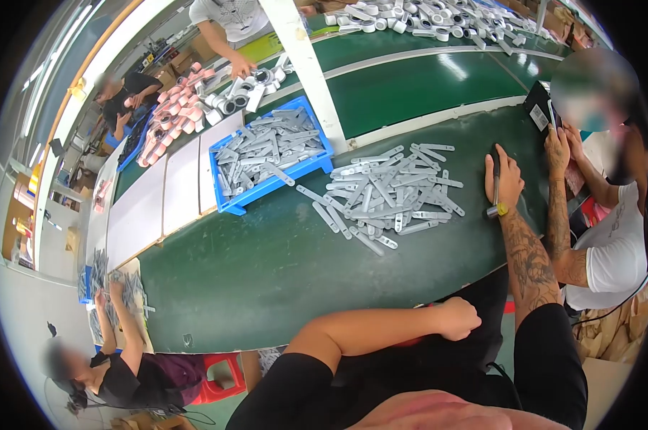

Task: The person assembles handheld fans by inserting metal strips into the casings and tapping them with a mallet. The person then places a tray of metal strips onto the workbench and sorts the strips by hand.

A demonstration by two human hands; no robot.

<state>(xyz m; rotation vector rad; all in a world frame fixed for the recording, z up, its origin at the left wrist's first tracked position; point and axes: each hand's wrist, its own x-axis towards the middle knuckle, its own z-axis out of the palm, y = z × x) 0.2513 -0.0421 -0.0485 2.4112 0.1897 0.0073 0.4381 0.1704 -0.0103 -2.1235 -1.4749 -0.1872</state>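
My left hand [458, 319] is closed in a fist near my body, in front of the table's edge, and nothing shows sticking out of it. On the green tabletop rests my right hand [506, 183], its fingers stretched out and thumb apart. A small grey and yellow item [495, 211] sits at the right wrist; its kind is unclear. Left of that hand, apart from it, lies a loose pile of flat grey plastic strips [395, 190] with rounded ends and small slots. More such strips fill a blue tray [256, 196] beside the pile.
Behind the tray are pink and white plastic housings [173, 118], with a co-worker's hand [243, 68] among the white ones. White parts [438, 21] cover the far belt. A white post [313, 72] rises behind the tray. A person [614, 236] holding a phone is close at right.
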